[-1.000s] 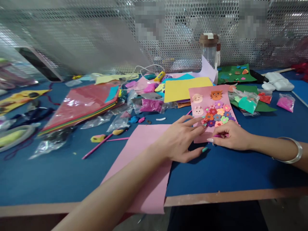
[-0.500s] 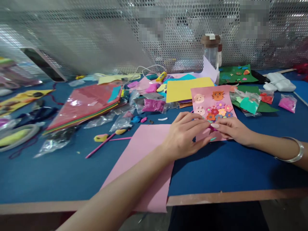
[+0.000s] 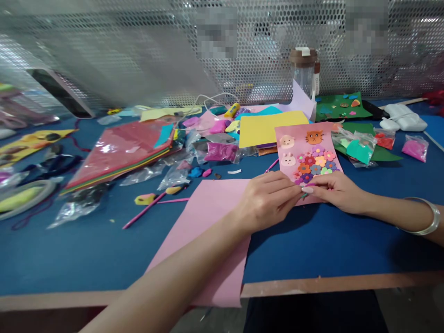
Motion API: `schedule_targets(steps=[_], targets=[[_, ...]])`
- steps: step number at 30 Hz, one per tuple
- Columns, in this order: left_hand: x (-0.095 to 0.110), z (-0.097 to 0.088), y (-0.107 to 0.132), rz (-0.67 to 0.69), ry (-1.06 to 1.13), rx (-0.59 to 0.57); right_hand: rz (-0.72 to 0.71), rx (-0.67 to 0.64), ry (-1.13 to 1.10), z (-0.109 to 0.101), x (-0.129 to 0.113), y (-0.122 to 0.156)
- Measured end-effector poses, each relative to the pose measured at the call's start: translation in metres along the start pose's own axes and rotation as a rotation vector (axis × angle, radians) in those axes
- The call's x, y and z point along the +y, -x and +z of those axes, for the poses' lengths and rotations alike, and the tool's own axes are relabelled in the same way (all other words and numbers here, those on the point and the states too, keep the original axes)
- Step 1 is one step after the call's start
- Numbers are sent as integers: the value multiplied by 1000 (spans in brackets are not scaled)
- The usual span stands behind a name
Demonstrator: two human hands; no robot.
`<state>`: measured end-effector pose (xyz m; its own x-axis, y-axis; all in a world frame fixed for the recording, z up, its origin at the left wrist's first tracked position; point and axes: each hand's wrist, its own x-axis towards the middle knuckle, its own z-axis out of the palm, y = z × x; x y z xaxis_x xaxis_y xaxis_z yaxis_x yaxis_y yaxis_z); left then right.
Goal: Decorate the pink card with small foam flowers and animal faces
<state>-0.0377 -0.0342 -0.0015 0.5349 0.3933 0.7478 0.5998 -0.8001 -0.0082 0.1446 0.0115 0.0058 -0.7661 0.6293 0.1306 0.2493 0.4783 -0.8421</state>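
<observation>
Over the lower part of a decorated pink sheet (image 3: 282, 173), my two hands meet at the fingertips. My left hand (image 3: 268, 201) has its fingers drawn together, and my right hand (image 3: 343, 192) pinches with thumb and forefinger. Between the fingertips is something small, mostly hidden; a bit of green shows beneath them. Above my fingers on that sheet sit a cluster of colourful flowers (image 3: 314, 164), an orange cat face (image 3: 314, 137) and two pale animal faces. My left forearm passes over a plain pink sheet (image 3: 215, 196) that overhangs the table's front edge.
Behind the decorated sheet lie a yellow sheet (image 3: 272, 132) and a lidded bottle (image 3: 303, 74). Clay packets (image 3: 360, 150) sit to the right. On the left are a plastic folder of coloured sheets (image 3: 121, 148), pink sticks (image 3: 144, 211) and clear bags. A perforated metal screen (image 3: 138, 60) stands behind.
My left hand's fingers have lowered and closed together, meeting my right fingertips. More of the flower cluster shows now. The green bit has moved slightly up and left under the fingers.
</observation>
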Motion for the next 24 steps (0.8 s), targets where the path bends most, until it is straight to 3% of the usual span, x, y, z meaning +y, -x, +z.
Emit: schedule_targets(steps=[5,8,14,24], targets=[[2,-8,-6,-40,-9,118,105,265,-308,-2,5,-2],[-3,-12,-5,-93,-78,130,111,367,-371,-1,7,-1],[-9,-8,-1,-126,-85,103,-5,249,-217,2,7,5],[1,1,-4,-201,229,34,-93,81,10,0,-2,3]])
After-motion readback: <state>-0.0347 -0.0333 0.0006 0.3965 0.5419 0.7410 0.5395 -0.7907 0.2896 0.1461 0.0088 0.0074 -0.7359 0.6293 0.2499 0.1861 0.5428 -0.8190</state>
